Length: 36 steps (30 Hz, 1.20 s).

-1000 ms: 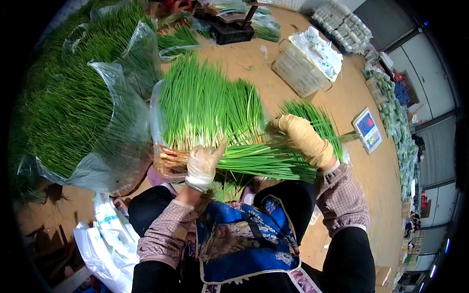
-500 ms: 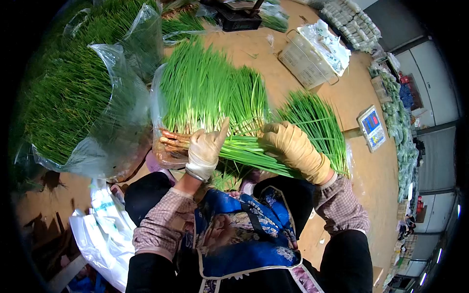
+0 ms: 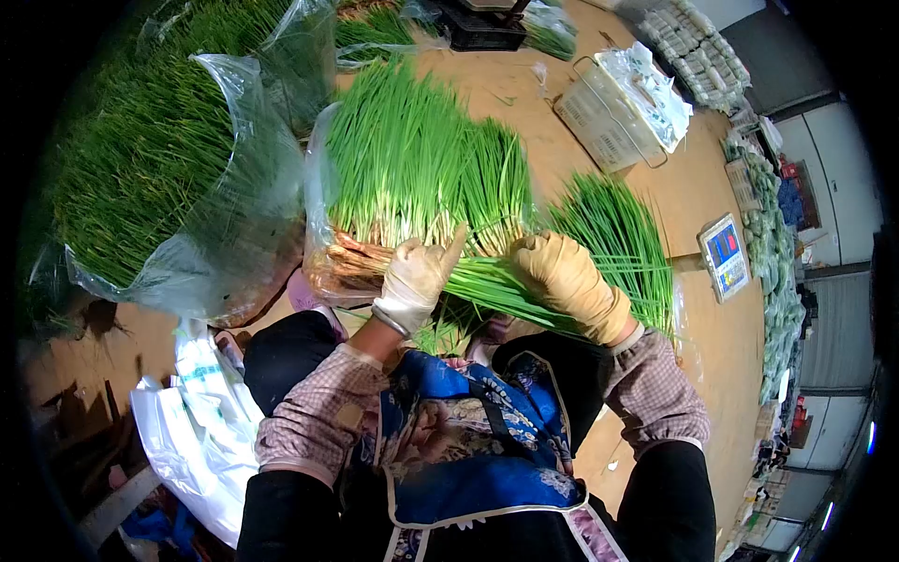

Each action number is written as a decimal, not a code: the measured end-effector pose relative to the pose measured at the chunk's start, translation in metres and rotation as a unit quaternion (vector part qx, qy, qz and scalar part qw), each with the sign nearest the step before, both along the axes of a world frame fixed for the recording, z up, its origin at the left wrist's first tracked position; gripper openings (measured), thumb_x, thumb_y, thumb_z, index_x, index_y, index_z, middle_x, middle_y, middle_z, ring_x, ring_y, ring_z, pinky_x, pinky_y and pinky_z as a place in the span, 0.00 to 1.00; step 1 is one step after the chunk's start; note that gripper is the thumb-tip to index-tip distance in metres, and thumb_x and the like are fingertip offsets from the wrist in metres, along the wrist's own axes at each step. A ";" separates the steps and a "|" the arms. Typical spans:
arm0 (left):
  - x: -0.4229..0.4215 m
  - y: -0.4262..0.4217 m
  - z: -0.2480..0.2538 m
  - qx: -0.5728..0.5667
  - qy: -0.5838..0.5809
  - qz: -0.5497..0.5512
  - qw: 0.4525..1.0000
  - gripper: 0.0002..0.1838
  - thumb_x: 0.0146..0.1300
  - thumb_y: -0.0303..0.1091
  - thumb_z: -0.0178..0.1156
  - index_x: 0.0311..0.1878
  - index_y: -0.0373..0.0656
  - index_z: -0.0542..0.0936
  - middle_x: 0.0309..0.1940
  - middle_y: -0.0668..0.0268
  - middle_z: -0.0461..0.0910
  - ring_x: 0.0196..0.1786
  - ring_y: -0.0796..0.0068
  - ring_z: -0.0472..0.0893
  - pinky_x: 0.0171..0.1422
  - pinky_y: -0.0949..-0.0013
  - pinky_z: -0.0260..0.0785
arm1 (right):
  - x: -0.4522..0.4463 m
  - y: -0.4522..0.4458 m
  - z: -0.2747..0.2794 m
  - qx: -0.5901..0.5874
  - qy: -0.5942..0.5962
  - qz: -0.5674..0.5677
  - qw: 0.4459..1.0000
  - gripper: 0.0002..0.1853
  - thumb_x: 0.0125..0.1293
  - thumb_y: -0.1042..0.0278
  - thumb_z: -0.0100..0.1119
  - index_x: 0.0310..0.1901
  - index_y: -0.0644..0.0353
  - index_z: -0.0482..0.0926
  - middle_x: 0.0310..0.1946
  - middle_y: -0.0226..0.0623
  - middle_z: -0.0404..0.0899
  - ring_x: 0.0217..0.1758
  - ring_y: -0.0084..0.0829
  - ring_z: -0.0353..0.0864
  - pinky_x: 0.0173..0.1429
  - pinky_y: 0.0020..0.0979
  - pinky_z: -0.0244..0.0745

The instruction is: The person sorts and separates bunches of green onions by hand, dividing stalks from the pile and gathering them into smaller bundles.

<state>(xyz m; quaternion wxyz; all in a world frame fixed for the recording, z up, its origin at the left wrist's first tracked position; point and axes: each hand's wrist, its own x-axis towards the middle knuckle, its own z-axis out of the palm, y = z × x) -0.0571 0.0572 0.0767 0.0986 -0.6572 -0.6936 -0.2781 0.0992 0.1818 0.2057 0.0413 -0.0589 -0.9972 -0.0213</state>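
A bunch of green onions (image 3: 492,281) lies crosswise in front of me, its brownish root ends to the left and leaves to the right. My left hand (image 3: 417,279), in a pale glove, is closed round it near the roots, index finger pointing up. Farther along, my right hand (image 3: 567,281), in a yellowish glove, is curled over the leaves; its fingertips are partly hidden. Just behind both hands stands a dense stack of green onions (image 3: 398,159) in clear plastic. Beyond my right hand is another heap of green onions (image 3: 613,239).
Large clear bags of green onions (image 3: 140,178) fill the left side. White plastic bags (image 3: 197,421) lie at lower left. A crate (image 3: 609,122) holding plastic film and a scale with a blue panel (image 3: 724,255) are on the right. A black device (image 3: 480,28) stands at the back.
The view has shifted a little, so the surroundings appear farther right. Both hands keep their hold on the bunch, with little other visible movement.
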 end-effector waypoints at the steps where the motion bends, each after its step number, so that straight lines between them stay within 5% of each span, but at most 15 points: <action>1: 0.001 0.000 -0.001 -0.025 -0.008 -0.012 1.000 0.35 0.51 0.27 0.50 0.66 0.42 0.56 0.19 0.69 0.71 0.24 0.72 0.73 0.44 0.65 0.66 | 0.000 0.001 -0.001 0.000 -0.001 0.001 1.000 0.04 0.49 0.70 0.53 0.28 0.56 0.75 0.26 0.37 0.73 0.31 0.39 0.75 0.32 0.36 0.72; 5: 0.002 0.000 -0.007 -0.100 0.038 -0.010 0.994 0.29 0.53 0.27 0.50 0.62 0.36 0.60 0.22 0.65 0.77 0.28 0.69 0.78 0.42 0.68 0.68 | 0.005 0.015 0.000 -0.009 -0.059 -0.029 0.998 0.04 0.50 0.69 0.53 0.29 0.56 0.74 0.23 0.38 0.73 0.30 0.40 0.76 0.31 0.38 0.71; 9: 0.002 0.001 -0.016 -0.188 0.015 -0.020 0.982 0.29 0.52 0.26 0.50 0.61 0.36 0.61 0.22 0.63 0.76 0.28 0.64 0.77 0.39 0.63 0.68 | 0.000 0.016 -0.006 0.112 -0.098 -0.062 0.987 0.06 0.49 0.69 0.54 0.31 0.56 0.74 0.25 0.37 0.74 0.31 0.40 0.76 0.33 0.37 0.72; 11: -0.001 -0.001 -0.016 -0.122 -0.005 -0.054 0.991 0.26 0.53 0.26 0.50 0.58 0.36 0.63 0.22 0.62 0.75 0.29 0.62 0.78 0.32 0.61 0.69 | -0.011 0.008 -0.003 -0.007 0.045 -0.019 0.999 0.07 0.50 0.68 0.54 0.32 0.56 0.75 0.31 0.36 0.76 0.34 0.39 0.76 0.36 0.36 0.72; 13: -0.002 0.000 -0.013 -0.157 -0.022 -0.062 0.985 0.23 0.54 0.27 0.49 0.56 0.37 0.64 0.23 0.61 0.76 0.29 0.60 0.78 0.30 0.60 0.70 | -0.020 -0.004 -0.012 -0.035 -0.011 -0.014 0.999 0.07 0.53 0.66 0.52 0.33 0.56 0.75 0.32 0.35 0.76 0.35 0.38 0.75 0.37 0.35 0.72; 18: 0.008 0.005 -0.019 -0.235 -0.109 -0.038 0.965 0.20 0.54 0.25 0.52 0.53 0.41 0.70 0.28 0.60 0.78 0.32 0.68 0.79 0.34 0.68 0.73 | -0.027 -0.016 -0.065 0.047 -0.039 0.032 0.998 0.05 0.52 0.65 0.54 0.30 0.54 0.76 0.22 0.35 0.72 0.27 0.36 0.75 0.31 0.35 0.72; 20: 0.010 0.006 -0.019 -0.268 0.001 -0.063 0.961 0.17 0.53 0.25 0.53 0.49 0.39 0.72 0.27 0.59 0.78 0.26 0.71 0.79 0.23 0.69 0.71 | -0.029 -0.017 -0.077 0.037 -0.054 0.037 0.997 0.05 0.50 0.66 0.56 0.29 0.54 0.76 0.22 0.36 0.72 0.25 0.37 0.75 0.29 0.35 0.72; 21: 0.012 0.001 -0.009 -0.247 -0.037 -0.028 0.968 0.05 0.55 0.31 0.52 0.31 0.44 0.77 0.23 0.63 0.80 0.26 0.69 0.81 0.25 0.63 0.72 | -0.029 -0.018 -0.075 0.040 -0.077 0.036 0.996 0.05 0.50 0.67 0.55 0.30 0.54 0.76 0.22 0.36 0.73 0.25 0.36 0.75 0.29 0.35 0.72; 22: 0.005 0.000 0.016 -0.350 -0.019 -0.069 0.934 0.10 0.54 0.26 0.55 0.41 0.40 0.76 0.23 0.61 0.77 0.23 0.77 0.78 0.19 0.74 0.70 | -0.029 -0.018 -0.073 0.069 -0.079 0.054 0.993 0.04 0.52 0.68 0.54 0.29 0.53 0.77 0.21 0.34 0.72 0.25 0.33 0.75 0.27 0.32 0.72; 25: 0.011 -0.001 0.007 -0.338 -0.011 -0.068 0.939 0.09 0.56 0.30 0.54 0.40 0.40 0.75 0.20 0.65 0.74 0.20 0.76 0.75 0.20 0.72 0.68 | -0.023 -0.015 -0.081 0.140 -0.143 0.019 0.980 0.04 0.56 0.68 0.52 0.28 0.54 0.77 0.20 0.33 0.71 0.24 0.31 0.75 0.25 0.30 0.71; 33: 0.020 0.005 -0.020 -0.261 -0.048 -0.048 0.963 0.07 0.54 0.31 0.52 0.30 0.43 0.79 0.21 0.64 0.79 0.25 0.69 0.80 0.27 0.62 0.71 | -0.027 -0.015 -0.093 0.126 -0.057 0.103 0.985 0.09 0.57 0.65 0.52 0.22 0.57 0.73 0.16 0.37 0.69 0.18 0.33 0.72 0.19 0.31 0.67; 35: 0.018 0.007 -0.020 -0.280 -0.036 -0.057 0.958 0.07 0.54 0.31 0.51 0.30 0.43 0.78 0.20 0.65 0.78 0.25 0.69 0.80 0.26 0.62 0.70 | -0.024 -0.021 -0.098 0.261 -0.051 -0.012 0.964 0.09 0.58 0.70 0.50 0.21 0.59 0.72 0.14 0.36 0.68 0.15 0.33 0.71 0.17 0.30 0.65; 36: 0.020 0.010 -0.024 -0.287 -0.037 -0.051 0.956 0.07 0.55 0.31 0.50 0.30 0.43 0.78 0.19 0.66 0.78 0.24 0.69 0.79 0.25 0.62 0.69 | -0.021 -0.013 -0.105 0.198 -0.105 -0.044 0.974 0.06 0.55 0.69 0.52 0.24 0.60 0.73 0.16 0.37 0.70 0.18 0.34 0.72 0.20 0.32 0.66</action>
